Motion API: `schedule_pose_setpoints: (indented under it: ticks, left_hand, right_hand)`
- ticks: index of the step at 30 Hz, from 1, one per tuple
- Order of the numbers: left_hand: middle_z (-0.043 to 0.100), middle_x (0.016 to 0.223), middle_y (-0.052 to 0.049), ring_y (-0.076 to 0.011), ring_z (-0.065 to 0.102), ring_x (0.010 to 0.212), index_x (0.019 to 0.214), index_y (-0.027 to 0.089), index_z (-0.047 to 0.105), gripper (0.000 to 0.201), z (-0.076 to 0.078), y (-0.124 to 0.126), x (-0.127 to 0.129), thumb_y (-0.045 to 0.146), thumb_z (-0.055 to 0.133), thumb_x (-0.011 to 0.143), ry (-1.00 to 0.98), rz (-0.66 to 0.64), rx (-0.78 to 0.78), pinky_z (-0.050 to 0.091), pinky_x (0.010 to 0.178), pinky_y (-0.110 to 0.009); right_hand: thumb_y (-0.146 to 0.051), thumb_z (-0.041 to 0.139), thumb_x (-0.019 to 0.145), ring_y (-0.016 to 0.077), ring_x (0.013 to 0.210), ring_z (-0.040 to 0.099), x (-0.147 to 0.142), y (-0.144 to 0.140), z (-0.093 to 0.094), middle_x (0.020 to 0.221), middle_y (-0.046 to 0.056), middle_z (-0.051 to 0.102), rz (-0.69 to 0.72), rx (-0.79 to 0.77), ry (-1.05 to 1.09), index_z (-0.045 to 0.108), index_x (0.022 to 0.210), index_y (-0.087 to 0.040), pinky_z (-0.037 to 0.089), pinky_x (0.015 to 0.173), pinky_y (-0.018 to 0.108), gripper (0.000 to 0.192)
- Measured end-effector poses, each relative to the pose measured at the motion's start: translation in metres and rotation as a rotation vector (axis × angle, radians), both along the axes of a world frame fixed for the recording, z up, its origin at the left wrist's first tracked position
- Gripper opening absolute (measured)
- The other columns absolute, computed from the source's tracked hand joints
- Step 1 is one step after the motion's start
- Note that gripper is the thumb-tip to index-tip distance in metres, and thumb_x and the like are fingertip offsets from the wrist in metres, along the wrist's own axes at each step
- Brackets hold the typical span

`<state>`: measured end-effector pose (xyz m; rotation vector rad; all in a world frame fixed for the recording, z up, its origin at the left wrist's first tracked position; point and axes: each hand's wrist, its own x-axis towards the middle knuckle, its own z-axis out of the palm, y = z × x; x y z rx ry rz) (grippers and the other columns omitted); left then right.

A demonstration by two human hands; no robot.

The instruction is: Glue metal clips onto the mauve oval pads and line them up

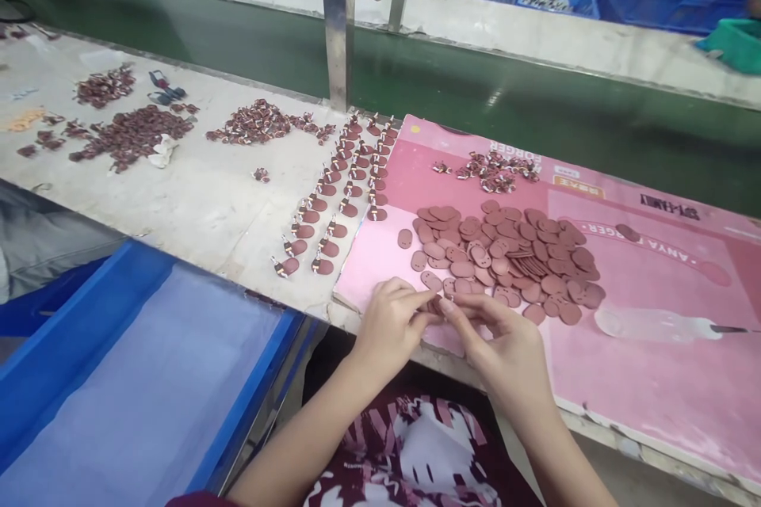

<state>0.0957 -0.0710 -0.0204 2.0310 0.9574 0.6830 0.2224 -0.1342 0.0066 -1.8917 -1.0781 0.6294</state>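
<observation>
We pinch a brown oval tag (436,306) between the fingertips of our left hand (389,325) and right hand (505,348), wrists meeting low over the pink mat (654,380).

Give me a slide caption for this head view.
Both hands pinch a brown oval tag beside a heap of tags.

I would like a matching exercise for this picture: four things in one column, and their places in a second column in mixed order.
Things
1. heap of brown oval tags
2. rows of finished tags
3. blue bin
4. green belt

Places
A. beyond the table, running across
B. on the pink sheet
C. lower left, below the table edge
D. on the grey table, left of the pink sheet

Pairs: 1-B, 2-D, 3-C, 4-A
</observation>
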Motion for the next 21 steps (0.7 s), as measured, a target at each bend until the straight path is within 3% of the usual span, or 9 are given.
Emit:
schedule_pose_setpoints:
  ticks: [21]
  left_hand:
    - [0.073, 0.076, -0.001, -0.0191, 0.061, 0.081, 0.097, 0.019, 0.074, 0.028, 0.0048, 0.0020, 0.0012, 0.002, 0.068, 0.075, -0.008, 0.017, -0.066, 0.047, 0.079, -0.034]
  right_hand:
    - [-0.033, 0.059, 0.085, 0.0164, 0.062, 0.070, 0.0006, -0.0028, -0.0003, 0.073, 0.001, 0.074, 0.113, 0.144, -0.268, 0.069, 0.080, -0.020, 0.056, 0.059, 0.023, 0.017]
